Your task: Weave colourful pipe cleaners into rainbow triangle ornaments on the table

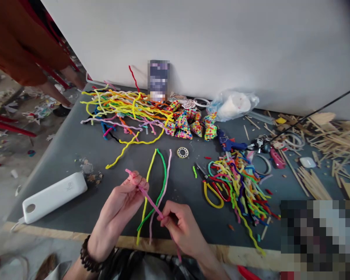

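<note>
Both hands work over the near edge of a dark grey table [76, 144]. The left hand [121, 206], with a dark beaded bracelet [89, 258] on its wrist, pinches the upper end of a fuzzy pink pipe cleaner [147, 198] between thumb and fingertips, closed on it. The right hand [182, 227] grips the same pink stem lower down, fingers curled tight around it, and the stem's lower end runs on past the table edge toward the person's lap. The pipe cleaner stretches on a slant between the two hands, just above the tabletop.

Beneath it on the table lie three loose stems side by side: a yellow pipe cleaner [149, 171], a green pipe cleaner [162, 182] and a pale lilac pipe cleaner [167, 175], the yellow and green ones meeting at their far tips.

To the left lies a white oblong power bank [54, 196]. At the back spreads a tangled heap of many-coloured pipe cleaners [125, 107], and beside it a cluster of multicoloured beaded pieces [189, 124]. On the right sits a second pile of coloured pipe cleaners [239, 182], with yellow-handled scissors [210, 186] at its left edge and a blue glue gun [229, 144] behind it. Thin wooden sticks [332, 144] are strewn at the far right, and a crumpled clear plastic bag [233, 103] rests by the wall
</note>
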### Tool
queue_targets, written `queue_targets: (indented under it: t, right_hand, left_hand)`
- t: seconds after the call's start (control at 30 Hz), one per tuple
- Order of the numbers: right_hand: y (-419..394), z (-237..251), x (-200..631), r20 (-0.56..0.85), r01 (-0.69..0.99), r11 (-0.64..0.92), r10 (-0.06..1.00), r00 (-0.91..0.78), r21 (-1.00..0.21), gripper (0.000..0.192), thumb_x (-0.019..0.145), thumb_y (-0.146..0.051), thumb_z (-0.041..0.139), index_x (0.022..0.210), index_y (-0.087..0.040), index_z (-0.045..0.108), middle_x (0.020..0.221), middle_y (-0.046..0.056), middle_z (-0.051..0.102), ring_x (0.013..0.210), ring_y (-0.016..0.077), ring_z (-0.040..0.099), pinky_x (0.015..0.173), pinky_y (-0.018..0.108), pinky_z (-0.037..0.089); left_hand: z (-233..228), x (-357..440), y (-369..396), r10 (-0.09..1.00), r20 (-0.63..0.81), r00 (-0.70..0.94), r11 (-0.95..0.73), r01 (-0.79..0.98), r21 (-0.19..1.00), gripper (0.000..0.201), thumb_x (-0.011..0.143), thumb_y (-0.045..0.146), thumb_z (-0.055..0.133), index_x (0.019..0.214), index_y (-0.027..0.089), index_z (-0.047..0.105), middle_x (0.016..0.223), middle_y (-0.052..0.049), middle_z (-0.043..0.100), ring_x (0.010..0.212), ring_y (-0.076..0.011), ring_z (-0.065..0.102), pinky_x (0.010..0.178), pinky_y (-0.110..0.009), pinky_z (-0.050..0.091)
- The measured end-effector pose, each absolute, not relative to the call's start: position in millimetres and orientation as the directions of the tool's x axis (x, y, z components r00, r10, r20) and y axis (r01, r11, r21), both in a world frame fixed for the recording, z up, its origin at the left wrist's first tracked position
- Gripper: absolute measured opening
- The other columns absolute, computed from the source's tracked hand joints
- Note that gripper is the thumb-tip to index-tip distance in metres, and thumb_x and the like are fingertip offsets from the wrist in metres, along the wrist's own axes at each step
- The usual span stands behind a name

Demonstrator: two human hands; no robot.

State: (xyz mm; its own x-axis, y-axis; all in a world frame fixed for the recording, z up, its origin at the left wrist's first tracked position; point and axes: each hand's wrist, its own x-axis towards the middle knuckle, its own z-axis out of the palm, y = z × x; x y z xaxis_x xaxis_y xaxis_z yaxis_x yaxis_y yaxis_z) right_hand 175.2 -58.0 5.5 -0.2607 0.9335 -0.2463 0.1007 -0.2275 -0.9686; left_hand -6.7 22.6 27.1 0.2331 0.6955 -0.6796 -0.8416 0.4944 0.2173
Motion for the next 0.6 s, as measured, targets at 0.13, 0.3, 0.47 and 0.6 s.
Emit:
queue_targets:
  t: [0.13,0.3,0.47,0.6]
  right_hand:
    - [-61,4,167,-0.129,0.082,-0.109,0.949,-0.286,-0.991,0.023,0.086,-0.003,0.053,0.071,-0.02,0.057,0.072,-0.003,0.065,0.071,0.0121,0.061,0.067,0.021,0.043]
    - [-59,3,173,-0.25,0.203,-0.214,0.952,-0.176,-0.956,0.022,0.098,-0.026,0.057,0.077,-0.021,0.058,0.067,-0.004,0.061,0.062,0.0112,0.056,0.06,0.021,0.038]
    - [-61,1,183,-0.297,0.432,-0.202,0.941,-0.163,-0.879,0.023,0.102,-0.026,0.051,0.08,-0.021,0.055,0.067,-0.004,0.056,0.061,0.0116,0.052,0.06,0.023,0.034]
    - [-69,1,182,-0.228,0.537,-0.121,0.964,-0.137,-0.835,0.019,0.099,-0.017,0.049,0.081,-0.022,0.052,0.074,-0.002,0.059,0.067,0.0135,0.056,0.063,0.024,0.035]
  left_hand:
    - [32,0,25,0.677,-0.688,0.262,0.381,-0.924,0.023,0.029,0.075,-0.012,0.045,0.078,0.014,0.056,0.071,0.001,0.051,0.06,-0.0092,0.054,0.061,-0.023,0.051]
    - [27,-2,20,0.718,-0.653,0.241,0.455,-0.873,0.179,0.018,0.089,-0.002,0.056,0.087,0.014,0.064,0.073,0.0,0.056,0.066,-0.0108,0.058,0.067,-0.024,0.055]
    - [11,-3,13,0.84,-0.536,-0.082,0.348,-0.677,0.649,0.016,0.088,0.025,0.081,0.083,0.016,0.068,0.079,0.0,0.061,0.079,-0.0123,0.063,0.077,-0.021,0.055]
    - [8,-1,9,0.913,-0.352,-0.208,0.249,-0.402,0.881,0.02,0.087,0.034,0.082,0.096,0.019,0.073,0.078,0.001,0.065,0.075,-0.0104,0.061,0.073,-0.018,0.05]
